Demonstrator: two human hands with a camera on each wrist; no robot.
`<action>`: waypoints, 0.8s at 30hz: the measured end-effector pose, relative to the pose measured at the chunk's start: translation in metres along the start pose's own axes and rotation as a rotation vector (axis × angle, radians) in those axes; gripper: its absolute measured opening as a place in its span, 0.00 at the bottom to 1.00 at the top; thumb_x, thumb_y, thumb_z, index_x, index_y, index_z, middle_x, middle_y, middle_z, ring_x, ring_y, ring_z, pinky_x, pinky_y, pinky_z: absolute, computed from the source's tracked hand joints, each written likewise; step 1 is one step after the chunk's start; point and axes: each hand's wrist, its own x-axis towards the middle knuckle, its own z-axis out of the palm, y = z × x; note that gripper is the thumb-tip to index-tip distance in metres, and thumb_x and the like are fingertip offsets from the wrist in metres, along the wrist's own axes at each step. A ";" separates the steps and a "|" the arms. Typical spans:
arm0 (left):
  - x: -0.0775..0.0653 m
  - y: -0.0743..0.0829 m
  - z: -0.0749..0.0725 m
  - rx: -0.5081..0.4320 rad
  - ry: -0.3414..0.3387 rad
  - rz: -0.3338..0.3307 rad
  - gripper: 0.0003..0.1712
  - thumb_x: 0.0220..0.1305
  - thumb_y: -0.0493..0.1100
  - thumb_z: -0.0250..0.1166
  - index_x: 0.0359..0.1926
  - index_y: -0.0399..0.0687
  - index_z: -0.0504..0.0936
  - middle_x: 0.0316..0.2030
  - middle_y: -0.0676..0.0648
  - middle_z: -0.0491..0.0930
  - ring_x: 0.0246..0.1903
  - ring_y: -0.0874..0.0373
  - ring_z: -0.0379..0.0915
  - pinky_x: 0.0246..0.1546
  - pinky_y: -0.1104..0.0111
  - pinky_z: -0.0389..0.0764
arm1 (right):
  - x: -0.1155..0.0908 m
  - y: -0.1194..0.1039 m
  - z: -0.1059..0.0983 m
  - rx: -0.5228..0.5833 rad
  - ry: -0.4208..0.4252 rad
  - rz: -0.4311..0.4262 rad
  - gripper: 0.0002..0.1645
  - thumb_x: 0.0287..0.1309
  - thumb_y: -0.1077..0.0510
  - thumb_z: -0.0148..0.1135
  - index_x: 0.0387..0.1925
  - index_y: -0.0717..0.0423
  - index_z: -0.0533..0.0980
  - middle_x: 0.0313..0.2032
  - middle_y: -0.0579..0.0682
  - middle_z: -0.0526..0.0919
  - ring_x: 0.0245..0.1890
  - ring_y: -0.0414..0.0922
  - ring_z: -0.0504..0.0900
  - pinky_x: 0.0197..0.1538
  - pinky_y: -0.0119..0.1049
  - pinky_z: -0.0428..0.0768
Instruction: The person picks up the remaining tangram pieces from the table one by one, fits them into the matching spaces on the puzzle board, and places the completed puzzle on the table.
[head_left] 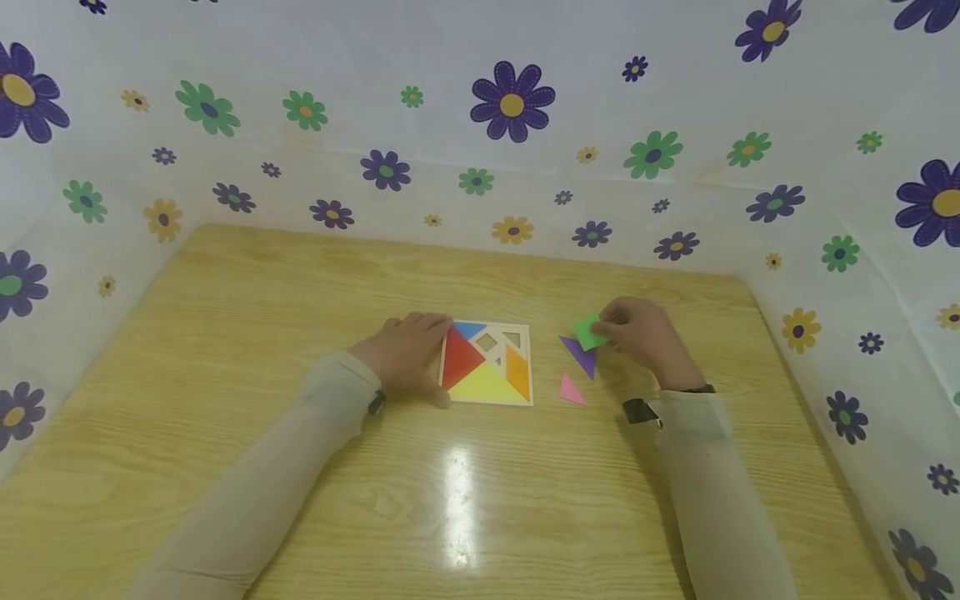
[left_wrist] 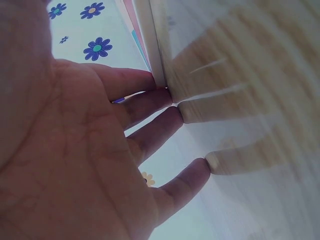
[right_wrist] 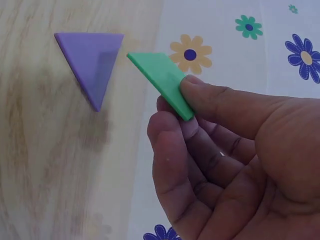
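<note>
A white-framed tangram tray (head_left: 532,375) lies on the table. Red (head_left: 461,358), blue (head_left: 468,329), yellow (head_left: 489,386) and orange (head_left: 517,372) pieces sit in it, and three recesses show its base. Against its left side rests my left hand (head_left: 405,354), fingers spread, with fingertips at the tray edge and on the tabletop in the left wrist view. My right hand (head_left: 643,335) pinches a green square tangram piece (right_wrist: 160,77) between thumb and fingers, raised above the table. Below it lies a purple triangle (right_wrist: 91,65); nearer me is a small pink triangle (head_left: 570,390).
The wooden table (head_left: 360,517) is bordered at the back and both sides by a white flower-printed cloth (head_left: 427,50). A bright reflection shows on the tabletop in front of the tray. Each wrist wears a dark strap.
</note>
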 end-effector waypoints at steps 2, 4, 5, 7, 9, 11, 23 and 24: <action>0.000 0.001 0.000 -0.003 -0.002 0.004 0.72 0.48 0.74 0.76 0.83 0.49 0.50 0.81 0.47 0.51 0.80 0.45 0.45 0.77 0.45 0.52 | 0.001 0.000 0.003 -0.006 -0.012 0.011 0.19 0.71 0.54 0.64 0.51 0.67 0.80 0.50 0.66 0.86 0.41 0.56 0.89 0.46 0.47 0.85; -0.001 0.002 -0.001 -0.008 -0.001 0.009 0.72 0.48 0.73 0.76 0.83 0.48 0.50 0.81 0.46 0.52 0.80 0.44 0.45 0.77 0.44 0.52 | 0.001 0.000 0.005 -0.009 -0.032 0.026 0.20 0.71 0.53 0.64 0.52 0.67 0.80 0.51 0.66 0.85 0.42 0.56 0.88 0.48 0.48 0.84; -0.002 0.002 -0.001 -0.012 -0.002 0.010 0.71 0.48 0.73 0.76 0.83 0.48 0.50 0.81 0.46 0.52 0.80 0.44 0.45 0.77 0.44 0.52 | 0.001 0.001 0.006 -0.016 -0.040 0.033 0.19 0.72 0.53 0.63 0.51 0.67 0.80 0.51 0.66 0.85 0.43 0.56 0.88 0.49 0.49 0.84; -0.003 0.003 -0.001 -0.021 -0.003 0.009 0.71 0.49 0.72 0.76 0.83 0.48 0.50 0.81 0.46 0.52 0.80 0.44 0.45 0.77 0.44 0.52 | 0.001 0.001 0.007 -0.019 -0.057 0.043 0.20 0.72 0.53 0.63 0.51 0.67 0.79 0.52 0.66 0.84 0.44 0.56 0.88 0.49 0.49 0.84; -0.003 0.003 -0.001 -0.023 -0.005 0.007 0.71 0.49 0.72 0.76 0.83 0.48 0.50 0.81 0.47 0.52 0.80 0.45 0.45 0.77 0.45 0.52 | 0.001 0.002 0.008 -0.017 -0.070 0.048 0.19 0.72 0.53 0.62 0.50 0.67 0.79 0.51 0.66 0.84 0.44 0.55 0.88 0.49 0.48 0.84; -0.003 0.002 0.000 -0.023 -0.008 0.008 0.71 0.49 0.71 0.76 0.83 0.49 0.50 0.81 0.47 0.51 0.80 0.45 0.45 0.77 0.44 0.51 | 0.001 0.001 0.009 -0.007 -0.070 0.045 0.19 0.73 0.54 0.62 0.51 0.68 0.79 0.51 0.66 0.84 0.44 0.55 0.88 0.48 0.47 0.85; -0.003 0.002 0.000 -0.014 0.011 -0.002 0.70 0.48 0.72 0.76 0.83 0.49 0.51 0.81 0.47 0.52 0.79 0.45 0.46 0.77 0.46 0.53 | 0.005 -0.002 0.012 -0.010 -0.051 0.005 0.16 0.75 0.54 0.58 0.48 0.64 0.81 0.43 0.58 0.86 0.39 0.51 0.84 0.40 0.37 0.79; -0.003 0.002 0.000 -0.014 0.012 -0.002 0.70 0.48 0.72 0.76 0.83 0.50 0.51 0.81 0.47 0.52 0.79 0.45 0.46 0.77 0.46 0.53 | 0.005 -0.003 0.012 -0.007 -0.055 0.007 0.16 0.75 0.54 0.58 0.48 0.64 0.81 0.43 0.59 0.86 0.39 0.51 0.84 0.40 0.37 0.80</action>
